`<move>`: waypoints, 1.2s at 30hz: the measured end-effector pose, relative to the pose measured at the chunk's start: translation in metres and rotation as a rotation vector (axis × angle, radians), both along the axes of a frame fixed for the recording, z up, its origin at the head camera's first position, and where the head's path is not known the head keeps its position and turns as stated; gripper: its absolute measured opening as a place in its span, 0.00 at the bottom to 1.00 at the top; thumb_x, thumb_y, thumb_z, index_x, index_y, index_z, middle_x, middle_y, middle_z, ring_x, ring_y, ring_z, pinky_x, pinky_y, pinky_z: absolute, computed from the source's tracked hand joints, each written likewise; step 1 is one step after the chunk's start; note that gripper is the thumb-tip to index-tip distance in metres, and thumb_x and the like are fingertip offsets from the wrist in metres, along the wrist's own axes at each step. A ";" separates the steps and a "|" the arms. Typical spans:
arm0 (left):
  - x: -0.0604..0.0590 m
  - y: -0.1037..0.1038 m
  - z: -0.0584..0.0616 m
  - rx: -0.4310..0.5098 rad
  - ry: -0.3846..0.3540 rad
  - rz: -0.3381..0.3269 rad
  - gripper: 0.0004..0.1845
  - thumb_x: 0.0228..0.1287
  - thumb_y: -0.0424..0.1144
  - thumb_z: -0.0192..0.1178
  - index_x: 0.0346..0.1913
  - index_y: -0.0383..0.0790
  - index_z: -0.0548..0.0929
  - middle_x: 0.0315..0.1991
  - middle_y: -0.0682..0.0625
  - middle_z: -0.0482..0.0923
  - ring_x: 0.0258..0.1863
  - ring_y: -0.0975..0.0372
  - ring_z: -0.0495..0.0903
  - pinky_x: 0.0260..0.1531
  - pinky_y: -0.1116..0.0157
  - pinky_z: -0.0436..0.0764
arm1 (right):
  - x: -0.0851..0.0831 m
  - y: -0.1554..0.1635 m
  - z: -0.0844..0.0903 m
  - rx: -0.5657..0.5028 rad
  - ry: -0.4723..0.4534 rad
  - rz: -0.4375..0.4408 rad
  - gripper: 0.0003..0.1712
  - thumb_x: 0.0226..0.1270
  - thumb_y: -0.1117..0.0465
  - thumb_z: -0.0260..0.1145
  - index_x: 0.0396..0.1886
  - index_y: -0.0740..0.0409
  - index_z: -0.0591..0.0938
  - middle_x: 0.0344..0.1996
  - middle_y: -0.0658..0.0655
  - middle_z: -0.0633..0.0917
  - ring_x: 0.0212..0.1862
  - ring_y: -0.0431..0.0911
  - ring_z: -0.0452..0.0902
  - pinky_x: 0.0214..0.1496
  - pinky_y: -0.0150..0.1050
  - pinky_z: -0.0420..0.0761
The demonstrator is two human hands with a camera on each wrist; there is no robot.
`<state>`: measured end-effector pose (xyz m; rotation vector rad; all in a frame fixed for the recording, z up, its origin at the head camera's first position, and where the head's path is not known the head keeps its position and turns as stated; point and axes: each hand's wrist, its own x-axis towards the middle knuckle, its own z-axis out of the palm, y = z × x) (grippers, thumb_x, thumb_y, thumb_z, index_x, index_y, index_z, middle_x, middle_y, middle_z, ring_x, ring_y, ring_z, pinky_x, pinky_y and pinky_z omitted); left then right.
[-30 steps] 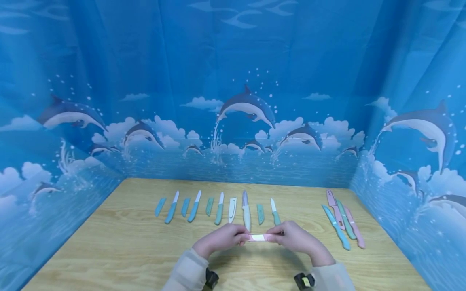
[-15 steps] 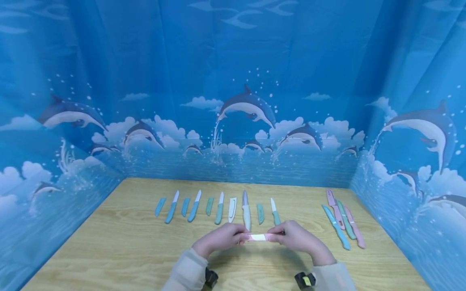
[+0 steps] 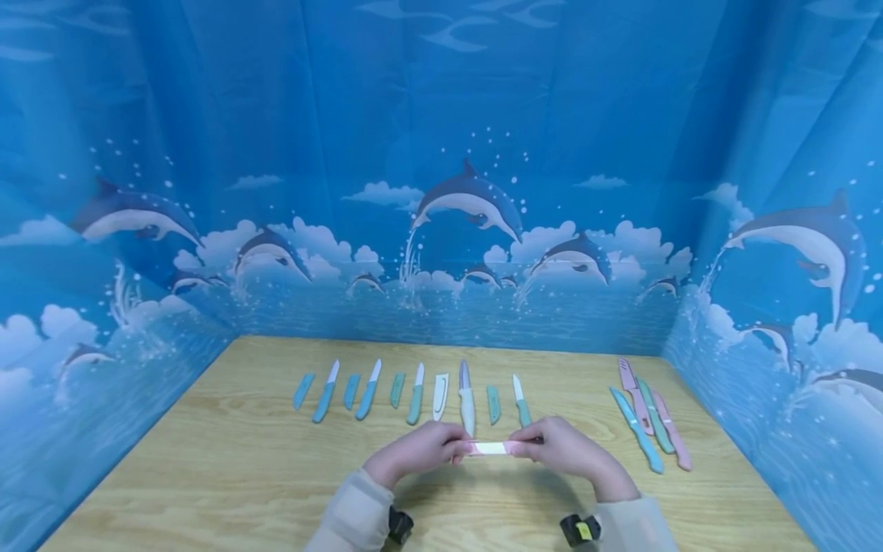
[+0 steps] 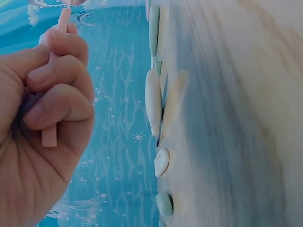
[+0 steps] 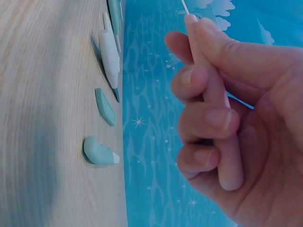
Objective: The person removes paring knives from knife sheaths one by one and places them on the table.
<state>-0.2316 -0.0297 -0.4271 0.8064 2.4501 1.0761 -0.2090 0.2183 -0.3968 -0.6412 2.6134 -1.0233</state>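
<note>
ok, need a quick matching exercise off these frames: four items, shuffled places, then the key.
1. pink sheath
2. small pink knife
3. white sheath
4. light blue knife

a. on the table, between a green-handled knife and the white-handled knife
b. leftmost in the bunch of knives at the right
c. handle gripped by the right hand
d. gripped by the left hand

Pairs: 1-d, 2-c, 3-a, 4-b
</note>
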 end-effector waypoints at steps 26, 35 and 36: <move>-0.001 -0.004 0.002 0.019 0.012 0.002 0.13 0.73 0.44 0.52 0.39 0.38 0.82 0.23 0.57 0.74 0.18 0.68 0.63 0.20 0.72 0.65 | 0.000 0.006 0.001 0.015 -0.012 -0.068 0.15 0.65 0.54 0.66 0.45 0.58 0.87 0.32 0.55 0.86 0.29 0.44 0.75 0.29 0.35 0.76; -0.005 -0.011 0.001 0.030 0.015 0.013 0.18 0.74 0.46 0.50 0.35 0.35 0.80 0.23 0.56 0.72 0.19 0.66 0.63 0.22 0.70 0.66 | -0.002 0.011 0.003 0.032 0.016 -0.089 0.17 0.66 0.51 0.66 0.46 0.58 0.87 0.37 0.56 0.87 0.36 0.48 0.80 0.35 0.39 0.81; -0.006 -0.012 0.001 0.027 0.018 0.024 0.18 0.75 0.46 0.50 0.35 0.35 0.80 0.23 0.55 0.72 0.20 0.66 0.63 0.22 0.69 0.66 | -0.002 0.012 0.003 0.034 0.021 -0.106 0.17 0.66 0.51 0.65 0.46 0.58 0.86 0.37 0.56 0.87 0.36 0.48 0.81 0.35 0.40 0.81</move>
